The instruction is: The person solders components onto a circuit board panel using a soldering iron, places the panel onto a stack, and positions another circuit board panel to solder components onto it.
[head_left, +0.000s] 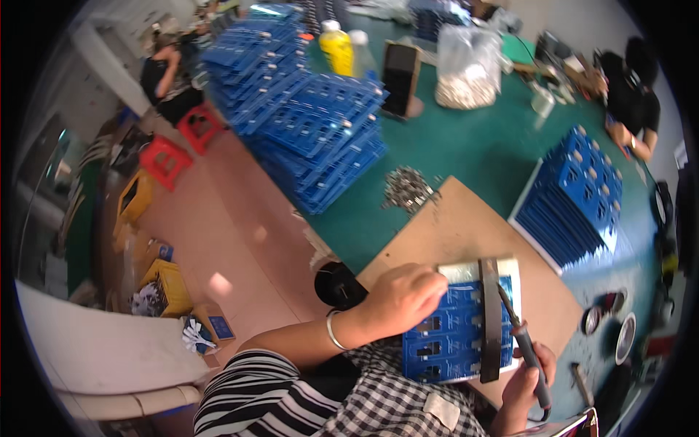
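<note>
A blue circuit board panel lies on a pale backing over the brown board in front of me, with a dark flat bar across its right part. My right hand grips a soldering iron by its grey handle; the metal tip points up and left, close to the bar's upper end. My left hand is closed at the panel's upper left corner, fingertips pinched together. Whatever those fingertips hold, if anything, cannot be made out.
Tall stacks of blue panels stand at the far left, and another stack at the right. Small metal parts lie heaped beyond the brown board. Farther off are a plastic bag, a yellow bottle and a person.
</note>
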### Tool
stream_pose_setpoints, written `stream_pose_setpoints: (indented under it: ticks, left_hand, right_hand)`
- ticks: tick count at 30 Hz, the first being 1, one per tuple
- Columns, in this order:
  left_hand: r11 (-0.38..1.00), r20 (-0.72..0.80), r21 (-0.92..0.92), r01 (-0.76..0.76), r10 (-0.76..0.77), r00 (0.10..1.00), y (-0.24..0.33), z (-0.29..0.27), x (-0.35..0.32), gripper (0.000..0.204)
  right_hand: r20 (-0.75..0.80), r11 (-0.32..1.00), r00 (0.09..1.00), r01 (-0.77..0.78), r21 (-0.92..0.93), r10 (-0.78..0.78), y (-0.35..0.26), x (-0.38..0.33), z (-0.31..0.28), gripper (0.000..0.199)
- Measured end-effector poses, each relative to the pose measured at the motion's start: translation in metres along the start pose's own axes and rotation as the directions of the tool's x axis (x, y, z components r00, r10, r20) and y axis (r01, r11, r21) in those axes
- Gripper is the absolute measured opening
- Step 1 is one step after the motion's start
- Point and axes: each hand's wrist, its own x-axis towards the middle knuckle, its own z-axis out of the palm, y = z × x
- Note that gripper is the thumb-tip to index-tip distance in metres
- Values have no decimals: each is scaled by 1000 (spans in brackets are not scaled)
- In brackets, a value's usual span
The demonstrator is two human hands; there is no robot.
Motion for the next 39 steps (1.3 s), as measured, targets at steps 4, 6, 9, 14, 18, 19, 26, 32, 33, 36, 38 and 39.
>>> stream_pose_setpoints:
  ticks: [4, 6, 9, 14, 18, 19, 26, 32, 33, 36, 38, 39]
  left_hand:
    - [989, -60, -144, 34, -43, 997, 9, 11, 5, 10]
    - [963, -96, -261, 64, -92, 991, 14, 14, 8, 9]
    - [994, -114, -89, -57, 47, 992, 27, 10, 22, 9]
    - [992, -163, 2, -128, 127, 978, 31, 10, 55, 11]
    - [993, -139, -72, -90, 79, 987, 27, 23, 58, 13]
    - [993, -119, -100, -67, 55, 991, 28, 27, 53, 13]
    - [1000, -45, 14, -9, 10, 999, 18, 31, 47, 10]
    - [988, -19, 112, -106, 109, 994, 14, 42, 42, 13]
    - [983, -10, 138, -125, 128, 992, 16, 42, 35, 14]
    - [983, -21, 149, -107, 112, 993, 18, 42, 31, 17]
    - [985, 0, 146, -97, 98, 995, 16, 44, 34, 17]
    - [986, -3, 144, -89, 91, 996, 15, 47, 38, 17]
  right_hand:
    - [49, 994, 997, 71, -86, -67, -2, 3, -26, 50]
    - [107, 984, 993, 69, -164, -52, -27, 8, -42, 47]
    - [384, 875, 922, 227, -428, -51, -59, 36, -90, 45]
    - [647, 696, 755, 519, -496, -102, -125, 87, -123, 28]
    - [534, 782, 843, 373, -500, -60, -108, 85, -132, 19]
    - [424, 880, 906, 207, -428, -7, -95, 80, -136, 18]
    - [95, 986, 993, 88, -143, -75, 17, 63, -126, 36]
    - [22, 997, 999, 50, -63, -49, 18, 58, -110, 39]
    - [-32, 999, 999, 19, -43, -20, 20, 58, -107, 44]
    - [-17, 1000, 1000, 4, 15, -4, 23, 61, -99, 41]
    - [-16, 1000, 1000, 9, -6, -9, 22, 66, -92, 39]
    - [-22, 999, 999, 25, -26, -25, 19, 71, -89, 38]
